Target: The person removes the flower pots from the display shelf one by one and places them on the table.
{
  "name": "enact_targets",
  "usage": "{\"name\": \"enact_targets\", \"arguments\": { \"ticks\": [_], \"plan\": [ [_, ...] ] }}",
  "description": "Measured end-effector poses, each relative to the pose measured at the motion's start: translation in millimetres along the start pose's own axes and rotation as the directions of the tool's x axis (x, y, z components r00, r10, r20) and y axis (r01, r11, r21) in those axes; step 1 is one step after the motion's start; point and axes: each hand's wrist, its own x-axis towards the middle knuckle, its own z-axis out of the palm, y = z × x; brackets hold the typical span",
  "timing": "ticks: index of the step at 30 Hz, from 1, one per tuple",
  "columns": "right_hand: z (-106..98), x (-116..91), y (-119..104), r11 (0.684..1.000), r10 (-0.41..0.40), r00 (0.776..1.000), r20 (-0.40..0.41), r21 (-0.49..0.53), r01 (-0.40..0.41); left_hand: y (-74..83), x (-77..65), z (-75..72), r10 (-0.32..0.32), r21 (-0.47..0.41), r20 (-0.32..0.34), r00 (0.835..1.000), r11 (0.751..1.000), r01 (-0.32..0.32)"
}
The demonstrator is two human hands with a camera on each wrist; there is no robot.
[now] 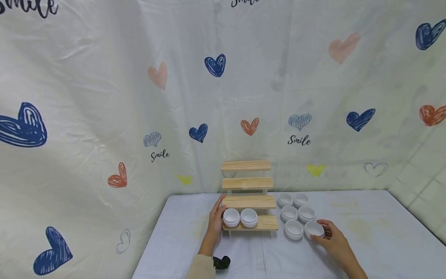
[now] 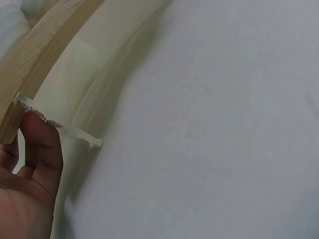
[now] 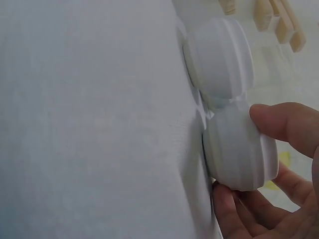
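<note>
A tiered wooden display stand [image 1: 249, 202] with four stepped shelves stands on the table. Two small white bowls [image 1: 231, 217] sit side by side on the left part of its lowest shelf. My left hand [image 1: 214, 221] grips the stand's left end; in the left wrist view, thumb and fingers hold the end of a wooden board [image 2: 30, 64]. To the right of the stand, my right hand [image 1: 332, 240] holds the nearest right bowl [image 1: 314, 229] by its sides. The right wrist view has this bowl [image 3: 239, 147] between thumb and fingers, low at the cloth, beside another bowl [image 3: 219, 57].
Several more white bowls [image 1: 289, 213] stand in two columns right of the stand. White cloth covers the table [image 1: 376, 248]. Behind it hangs a curtain [image 1: 244, 97] printed with hearts. A black object [image 1: 222, 262] shows beside the left sleeve [image 1: 202, 266].
</note>
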Motion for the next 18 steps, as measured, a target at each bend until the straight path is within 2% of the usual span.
{"name": "enact_targets", "arguments": {
  "ticks": [11, 18],
  "plan": [
    [1.8, 1.3, 4.1, 1.000, 0.010, 1.000, 0.002, 0.003, -0.010, 1.2, -2.1, -0.2, 0.013, 0.004, 0.014, 1.000, 1.000, -0.013],
    [3.5, 0.7, 4.1, 1.000, 0.001, 1.000, -0.002, 0.000, -0.001, 0.3, -0.6, -1.0, 0.001, 0.003, 0.012, 1.000, 1.000, -0.001]
  ]
}}
